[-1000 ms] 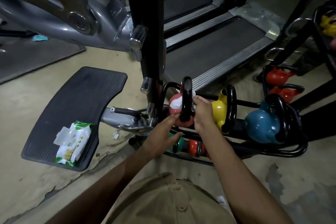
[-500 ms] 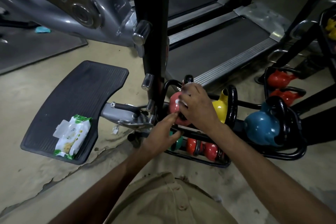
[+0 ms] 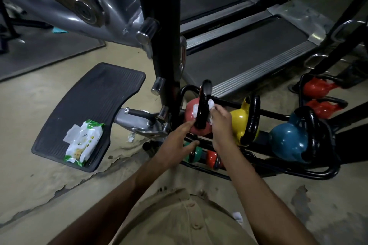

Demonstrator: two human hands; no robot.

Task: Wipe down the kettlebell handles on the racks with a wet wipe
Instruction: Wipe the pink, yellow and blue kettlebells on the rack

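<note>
A pink-red kettlebell (image 3: pixel 191 113) with a black handle (image 3: pixel 204 103) sits at the left end of a low black rack (image 3: pixel 310 173). My right hand (image 3: pixel 221 123) holds a white wet wipe (image 3: pixel 210 104) wrapped around the lower part of that handle. My left hand (image 3: pixel 179 141) reaches in with straight fingers, its fingertips touching the kettlebell's lower body. On the same rack, to the right, stand a yellow kettlebell (image 3: pixel 240 123) and a blue kettlebell (image 3: pixel 286 141). Small green and red weights (image 3: pixel 211 158) lie on the tier below.
A pack of wet wipes (image 3: pixel 82 141) lies on a black ribbed footplate (image 3: pixel 89 105) to the left. A thick black upright post (image 3: pixel 161 36) stands just behind the rack. Treadmills (image 3: pixel 249 53) fill the back. Two red kettlebells (image 3: pixel 318 95) sit on another rack at right.
My right hand has slid from over the top of the handle down to its right side, uncovering the handle's top. The left hand stays near the kettlebell's base.
</note>
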